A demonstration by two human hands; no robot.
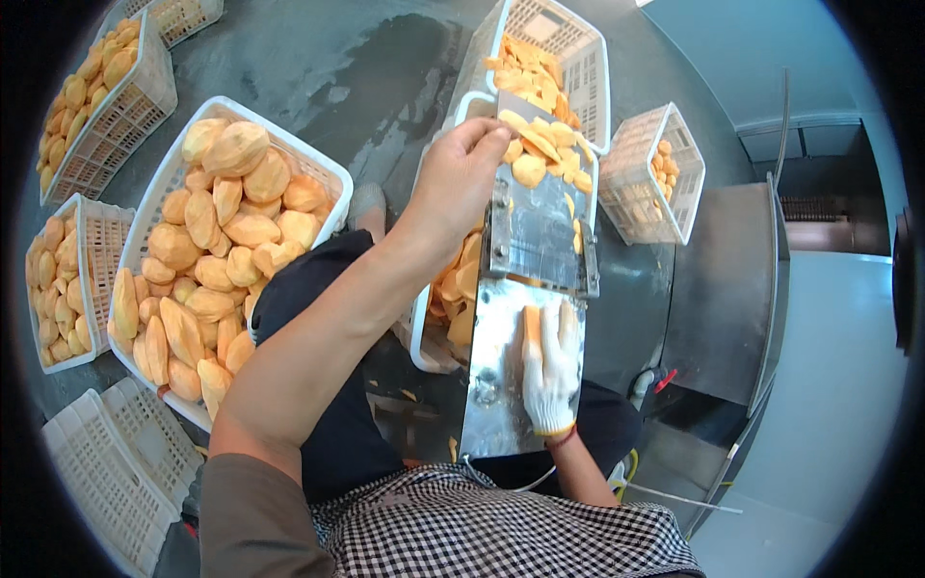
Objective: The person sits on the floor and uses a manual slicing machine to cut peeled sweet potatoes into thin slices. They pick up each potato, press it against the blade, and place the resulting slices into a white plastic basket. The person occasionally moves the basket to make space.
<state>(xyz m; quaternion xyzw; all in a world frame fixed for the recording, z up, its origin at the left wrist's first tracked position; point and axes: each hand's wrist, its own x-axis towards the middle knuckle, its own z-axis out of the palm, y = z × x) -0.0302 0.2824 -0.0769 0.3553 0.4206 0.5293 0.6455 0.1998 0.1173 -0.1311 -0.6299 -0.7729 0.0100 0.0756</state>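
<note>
My bare left hand (pixel 466 162) has its fingers closed at the top left edge of a long metal slicer (pixel 520 236), which stands over a white crate (pixel 419 328). Orange slices (pixel 528 166) lie on the slicer's upper part. My right hand (pixel 549 378), in a white knit glove, lies on the lower metal plate with fingers stretched out. An orange strip (pixel 530 323) shows along its fingers; I cannot tell if it is a piece or a stain. Cut orange pieces fill the crate under the slicer.
Crates of peeled tubers stand left (pixel 210 255), far left (pixel 85 289), upper left (pixel 106 91) and right (pixel 644 164). A crate of slices (pixel 568 67) is beyond the slicer. Empty crates (pixel 120 467) lie lower left. A steel unit (pixel 718 299) with a red valve handle stands right.
</note>
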